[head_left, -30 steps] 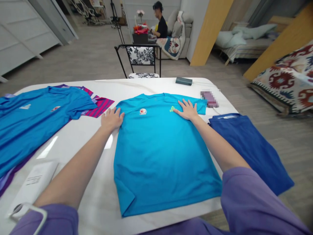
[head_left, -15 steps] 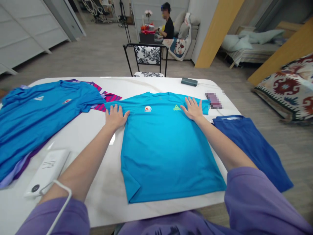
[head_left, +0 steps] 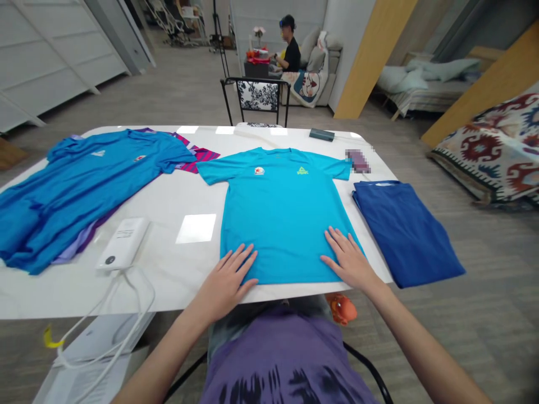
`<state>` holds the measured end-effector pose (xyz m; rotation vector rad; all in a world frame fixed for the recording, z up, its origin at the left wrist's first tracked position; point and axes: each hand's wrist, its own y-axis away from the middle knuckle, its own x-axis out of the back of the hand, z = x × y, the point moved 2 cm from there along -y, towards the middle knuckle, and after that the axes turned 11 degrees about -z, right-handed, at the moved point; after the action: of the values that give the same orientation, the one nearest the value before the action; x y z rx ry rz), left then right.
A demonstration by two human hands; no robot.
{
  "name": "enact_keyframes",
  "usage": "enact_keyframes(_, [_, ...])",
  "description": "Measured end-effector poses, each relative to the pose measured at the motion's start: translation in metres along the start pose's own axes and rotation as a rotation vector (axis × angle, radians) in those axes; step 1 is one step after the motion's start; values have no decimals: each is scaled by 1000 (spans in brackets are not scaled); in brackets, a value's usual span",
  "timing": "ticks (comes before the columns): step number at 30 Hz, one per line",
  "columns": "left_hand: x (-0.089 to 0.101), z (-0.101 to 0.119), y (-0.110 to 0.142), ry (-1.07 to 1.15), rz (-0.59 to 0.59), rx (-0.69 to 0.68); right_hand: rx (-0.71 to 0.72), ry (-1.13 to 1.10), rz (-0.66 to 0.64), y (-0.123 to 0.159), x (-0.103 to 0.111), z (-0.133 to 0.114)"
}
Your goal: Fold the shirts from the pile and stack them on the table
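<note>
My left hand [head_left: 227, 282] and right hand [head_left: 350, 262] lie flat, gripping nothing, near the lower corners of a turquoise shirt [head_left: 282, 216]. It is spread front-up on the white table [head_left: 172, 292], between piled shirts [head_left: 101, 191] and blue cloth [head_left: 404, 233].

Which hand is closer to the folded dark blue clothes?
Right. The right hand is left of the folded dark blue garment, flat on the turquoise T-shirt's lower right side; the left hand is farther away, at the shirt's lower left corner.
</note>
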<state>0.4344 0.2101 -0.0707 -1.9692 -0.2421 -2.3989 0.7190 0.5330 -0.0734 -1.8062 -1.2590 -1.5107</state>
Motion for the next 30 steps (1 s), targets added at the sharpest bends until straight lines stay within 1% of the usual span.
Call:
enact_keyframes(2, [0,-9,35,-28,49,117,-48,-29,13,21,-3,7])
enact_keyframes(3, [2,-12,49,-38,82,182,-68,-40,26,29,-3,9])
enact_keyframes(5, [8,-11,64,-44,158,288,-98,-57,54,41,-3,12])
enact_keyframes(6, [10,-8,65,-38,186,307,-110,-65,63,47,-5,13])
enact_keyframes(8, [8,1,60,-19,201,270,-127,-88,73,57,-9,15])
enact_keyframes(10, [1,7,52,-12,173,202,-134,-113,79,64,-13,18])
enact_keyframes(12, [-9,8,49,-17,142,159,-141,-122,104,65,-12,18])
enact_keyframes(14, [-15,5,53,-1,131,137,-141,-105,123,56,-4,11])
enact_keyframes(15, [-16,2,57,22,144,149,-131,-86,123,46,3,3])
enact_keyframes(16, [-15,-1,61,50,172,189,-109,-63,115,34,12,-9])
enact_keyframes(18, [-8,-8,69,104,258,347,-22,-12,77,-2,32,-45])
enact_keyframes(20, [-1,-16,74,138,319,518,106,26,20,-51,50,-95])
enact_keyframes(21, [1,-19,75,148,324,569,173,36,-13,-79,57,-122])
enact_keyframes(23, [5,-25,75,173,302,601,286,34,-84,-143,64,-177])
enact_keyframes(25, [6,-30,76,215,275,590,333,6,-142,-215,63,-229])
enact_keyframes(28, [6,-33,77,284,258,568,355,-15,-195,-324,52,-296])
enact_keyframes(30, [6,-35,78,320,256,566,314,-14,-174,-389,44,-330])
